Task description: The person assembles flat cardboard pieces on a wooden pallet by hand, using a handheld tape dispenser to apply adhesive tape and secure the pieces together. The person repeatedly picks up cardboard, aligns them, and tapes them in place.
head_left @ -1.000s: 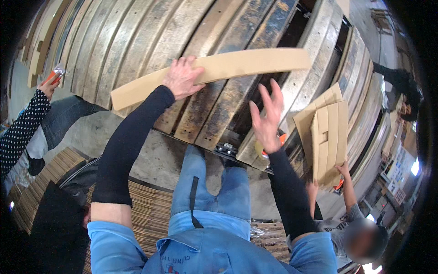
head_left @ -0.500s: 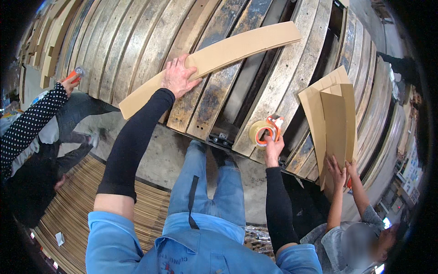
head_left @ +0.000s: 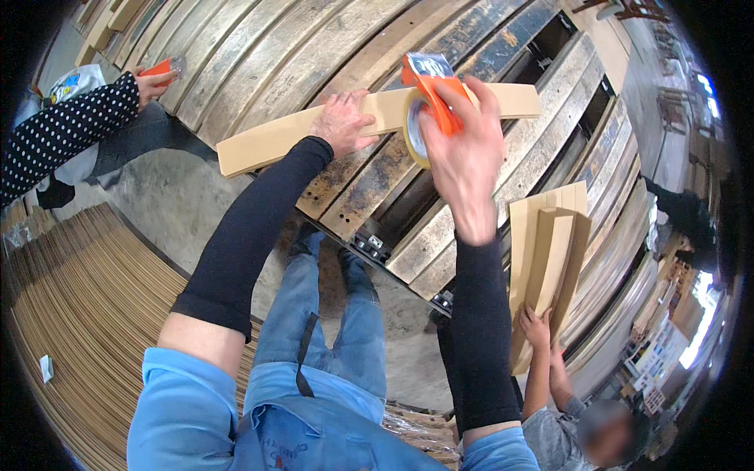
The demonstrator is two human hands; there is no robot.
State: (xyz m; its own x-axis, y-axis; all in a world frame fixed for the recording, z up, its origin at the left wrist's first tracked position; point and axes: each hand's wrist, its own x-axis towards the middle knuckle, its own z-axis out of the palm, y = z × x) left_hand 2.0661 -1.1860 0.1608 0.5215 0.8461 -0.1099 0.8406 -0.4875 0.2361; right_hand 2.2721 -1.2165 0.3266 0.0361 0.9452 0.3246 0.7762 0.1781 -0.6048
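The cardboard strip (head_left: 267, 140) lies across the slatted wooden table (head_left: 259, 72). The tape dispenser (head_left: 429, 88) is over the strip's right half. The cardboard stack (head_left: 102, 314) stands near left; the folded cardboard (head_left: 542, 255), right.

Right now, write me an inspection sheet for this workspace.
Surface: worn, stained wooden slats with gaps.
Work items: cardboard strip lying across the slats; orange tape dispenser overlapping it in view.
Clutter: white scrap on the cardboard stack at lower left.
Hands: left hand on the strip; right hand holding the dispenser.
Cables: nothing seen.
Surroundings: a person's hands at right on folded cardboard; another person's hand at left holding an orange item.
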